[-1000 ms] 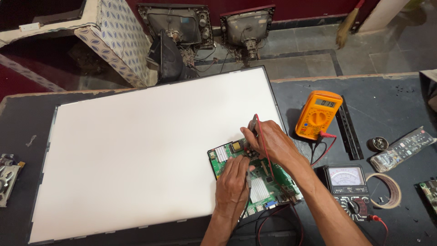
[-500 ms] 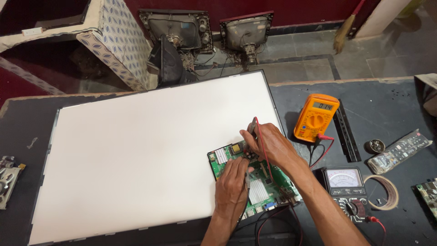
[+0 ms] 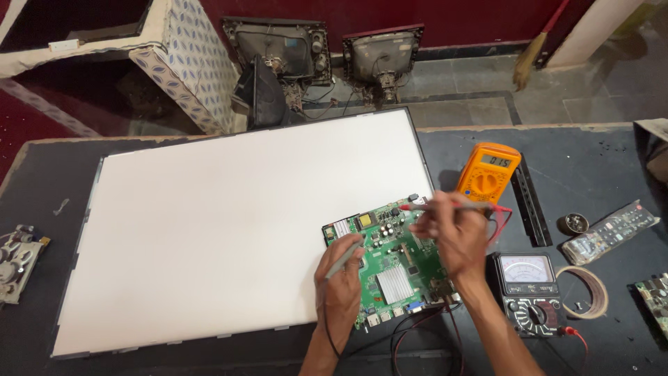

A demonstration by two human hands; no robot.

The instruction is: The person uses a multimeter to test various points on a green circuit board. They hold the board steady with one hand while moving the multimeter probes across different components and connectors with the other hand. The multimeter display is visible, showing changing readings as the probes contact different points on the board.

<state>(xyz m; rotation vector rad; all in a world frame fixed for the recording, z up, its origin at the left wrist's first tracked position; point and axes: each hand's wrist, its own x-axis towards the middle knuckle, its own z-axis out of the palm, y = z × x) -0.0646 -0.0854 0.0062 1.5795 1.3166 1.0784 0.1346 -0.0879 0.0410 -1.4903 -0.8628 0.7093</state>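
A person is probing a green circuit board (image 3: 396, 268) that is lying on the lower right corner of a large white panel (image 3: 229, 223), which is itself covering most of a dark workbench (image 3: 598, 160). The left hand (image 3: 341, 282) is closing around a grey probe (image 3: 346, 256) and pressing its tip onto the board's left half. The right hand (image 3: 452, 237) is pinching a red probe (image 3: 435, 207) between thumb and fingers, holding it nearly level with its tip reaching toward the board's upper edge; whether that tip is touching a contact cannot be told from this view.

An orange digital multimeter (image 3: 488, 173) is standing just beyond the right hand, its display lit, with red and black leads (image 3: 417, 334) looping below the board. A black analogue meter (image 3: 529, 292) is resting beside the right forearm, near a roll of tape (image 3: 588, 292), a small round tin (image 3: 574, 224) and a remote control (image 3: 612, 231). Two old picture tubes (image 3: 334, 59) are sitting on the floor beyond the bench.

Judging by the scene, a steady reading depends on both tips staying planted on single points, since the components are packed closely and a slip could bridge neighbouring pins. Bracing the heels of the hands on the panel would help, as would glancing at the display without shifting the wrists.
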